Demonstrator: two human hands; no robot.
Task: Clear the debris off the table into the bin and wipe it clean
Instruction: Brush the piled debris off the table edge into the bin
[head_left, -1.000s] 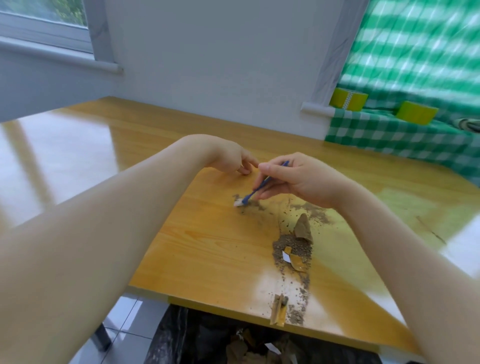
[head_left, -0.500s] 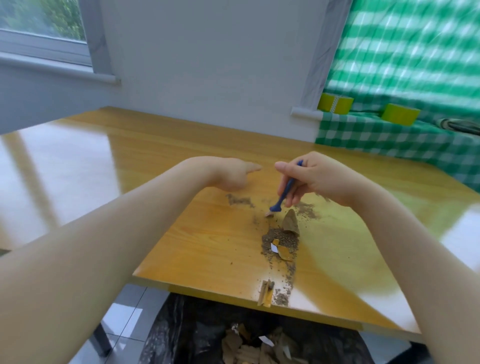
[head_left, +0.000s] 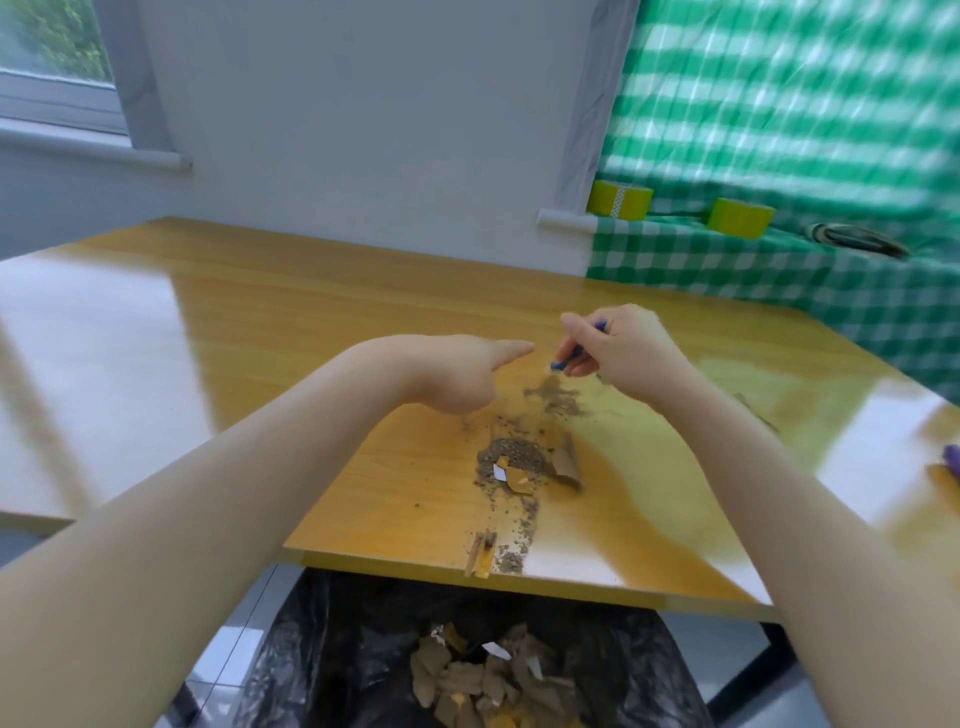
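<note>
Debris (head_left: 511, 462) lay in a trail on the table (head_left: 311, 322), running to the edge above the bin (head_left: 363, 649). A brush (head_left: 569, 358) was pinched in the right hand (head_left: 623, 358); the left hand (head_left: 457, 374) rested loosely curled, empty. Short strokes toward the edge were judged best.

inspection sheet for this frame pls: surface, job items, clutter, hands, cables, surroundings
Surface: wooden table, glossy, with glare.
Job's things: grit pile with scraps mid-table; trail to near edge; stick at edge; bin below, black liner, holding scraps.
Clutter: purple object at right edge, unclear.
Grippers: left hand empty, finger pointing; right hand pinching blue brush above grit.
Cables: nothing seen.
Surroundings: window; green checked cloth; two tape rolls.
</note>
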